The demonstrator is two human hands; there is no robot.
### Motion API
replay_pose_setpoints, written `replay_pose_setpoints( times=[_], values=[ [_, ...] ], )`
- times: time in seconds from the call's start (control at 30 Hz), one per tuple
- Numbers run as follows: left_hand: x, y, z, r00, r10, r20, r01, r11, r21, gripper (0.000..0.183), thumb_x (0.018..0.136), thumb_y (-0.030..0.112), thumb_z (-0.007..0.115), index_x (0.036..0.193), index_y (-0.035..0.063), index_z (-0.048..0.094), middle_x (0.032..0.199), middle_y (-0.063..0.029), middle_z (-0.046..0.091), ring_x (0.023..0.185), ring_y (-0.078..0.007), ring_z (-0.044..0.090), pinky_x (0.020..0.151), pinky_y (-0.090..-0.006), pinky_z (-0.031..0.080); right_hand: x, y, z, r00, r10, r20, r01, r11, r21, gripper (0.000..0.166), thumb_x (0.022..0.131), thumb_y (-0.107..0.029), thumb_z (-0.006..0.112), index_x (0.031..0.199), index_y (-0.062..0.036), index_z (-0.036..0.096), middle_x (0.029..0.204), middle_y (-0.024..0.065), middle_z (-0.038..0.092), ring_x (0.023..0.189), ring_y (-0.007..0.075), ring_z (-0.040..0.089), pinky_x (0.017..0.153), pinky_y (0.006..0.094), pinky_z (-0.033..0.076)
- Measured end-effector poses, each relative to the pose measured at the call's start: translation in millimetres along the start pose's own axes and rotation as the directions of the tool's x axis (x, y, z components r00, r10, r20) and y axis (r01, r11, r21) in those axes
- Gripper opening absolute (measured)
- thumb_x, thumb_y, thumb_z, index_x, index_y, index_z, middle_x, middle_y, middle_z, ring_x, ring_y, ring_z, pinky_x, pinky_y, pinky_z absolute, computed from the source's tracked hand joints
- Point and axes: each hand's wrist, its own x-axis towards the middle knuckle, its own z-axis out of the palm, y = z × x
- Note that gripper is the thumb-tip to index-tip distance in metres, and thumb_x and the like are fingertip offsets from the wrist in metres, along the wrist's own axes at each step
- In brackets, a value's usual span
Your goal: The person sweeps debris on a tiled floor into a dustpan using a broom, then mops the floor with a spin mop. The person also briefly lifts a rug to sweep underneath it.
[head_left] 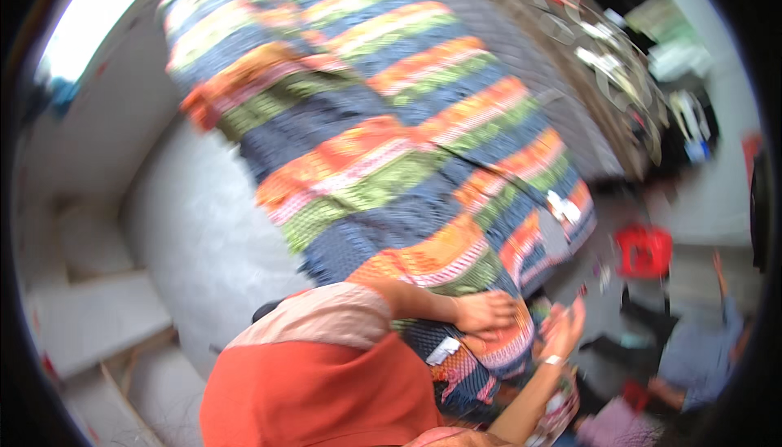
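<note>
A striped woven blanket [391, 166] in orange, green, blue and pinkish-white bands spreads before me, from the far top down to my body. My left hand [486, 314] rests palm down on its near end; blur hides whether the fingers pinch the fabric. Just to the right, my right hand [563, 328] is raised beside the cloth edge, palm turned up, fingers apart, with nothing visible in it. A band circles that wrist. Below my left hand, a white label [443, 350] lies on a fringed piece of multicoloured cloth [464, 377].
A dark cord [476, 163] runs across the blanket towards a small white object [563, 207]. Grey quilted padding [568, 105] and a cluttered surface [605, 62] lie beyond. To the right are a red plastic stool [643, 251] and a person in a blue-grey shirt [696, 358].
</note>
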Motion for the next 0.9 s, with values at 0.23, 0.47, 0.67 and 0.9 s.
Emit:
replay_pose_setpoints(
  times=[0.23,0.47,0.67,0.9],
  values=[
    [-21,20,-11,0.994,-0.033,-0.103,0.021,0.993,-0.117,0.042,0.067,0.029,0.063,0.097,0.0003,0.056,0.112,-0.0174,0.051,0.114,-0.0353,0.041,0.097,-0.0462,0.029,-65,145,-25,0.981,-0.192,0.008,0.190,0.960,-0.203,0.046,0.083,-0.015,0.051,0.125,-0.0039,0.037,0.115,0.0148,0.049,0.095,0.0219,0.052,0.073,0.0281,0.045],
    [-172,75,-186,0.798,-0.381,-0.467,0.528,0.815,0.238,0.047,0.061,0.005,0.061,0.107,0.0014,0.053,0.114,-0.0191,0.049,0.115,-0.0353,0.041,0.098,-0.0458,0.032,-54,148,-31,0.974,-0.222,-0.042,0.205,0.948,-0.244,0.044,0.082,-0.009,0.049,0.124,-0.0038,0.038,0.118,0.0134,0.050,0.096,0.0228,0.054,0.076,0.0306,0.043],
    [-522,97,-278,-0.638,0.172,-0.751,0.753,-0.069,-0.655,0.031,0.078,0.027,0.060,0.100,0.0040,0.058,0.095,-0.0132,0.061,0.086,-0.0313,0.058,0.076,-0.0387,0.046,-64,158,-36,0.970,-0.244,0.008,0.241,0.950,-0.200,0.046,0.079,-0.008,0.053,0.122,-0.0030,0.039,0.117,0.0133,0.050,0.098,0.0238,0.054,0.076,0.0310,0.044],
    [-576,126,-252,-0.929,-0.358,-0.091,-0.156,0.606,-0.780,0.021,0.081,0.020,0.047,0.093,0.0036,0.053,0.082,-0.0123,0.057,0.062,-0.0247,0.057,0.047,-0.0308,0.045,-61,125,-11,0.993,0.118,0.014,-0.119,0.970,0.210,0.046,0.077,-0.008,0.060,0.120,-0.0087,0.041,0.100,0.0130,0.058,0.085,0.0226,0.058,0.067,0.0342,0.051]
  ],
)
